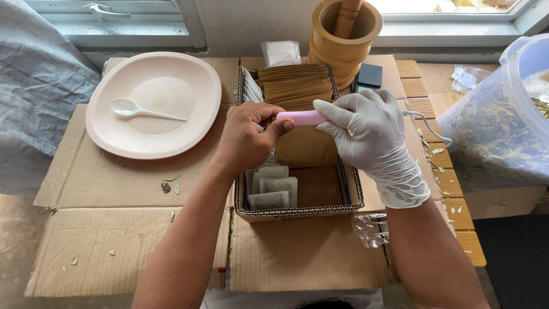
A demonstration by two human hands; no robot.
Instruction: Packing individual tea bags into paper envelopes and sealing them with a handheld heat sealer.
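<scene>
1. Pink sealer (pixel 300 118): one, a slim bar with a white cord, held level above the cardboard box (pixel 297 213), over its middle.
2. Left hand (pixel 246 140): bare, fingers closed on the sealer's left end; something small may be pinched there, but I cannot tell.
3. Right hand (pixel 369 129): one white glove, fingers gripping the sealer's right end.
4. Filled sachets (pixel 270 189): three counted in the box's near-left corner.
5. Brown paper envelopes (pixel 294 86): one upright stack in the box's far half; too many to count.
6. Cream plate (pixel 194 80): one, left of the box, carrying one white spoon (pixel 134 109).
7. Wooden mortar (pixel 343 40) with pestle: one, beyond the box.
8. Bin of dried leaves (pixel 497 131): one, right of the box.
9. Risks, judged: the bare fingers sit close to the sealer and could be nipped or scorched; the cord could drag at the bin's side; a slipping grip would drop the sealer onto the sachets.
</scene>
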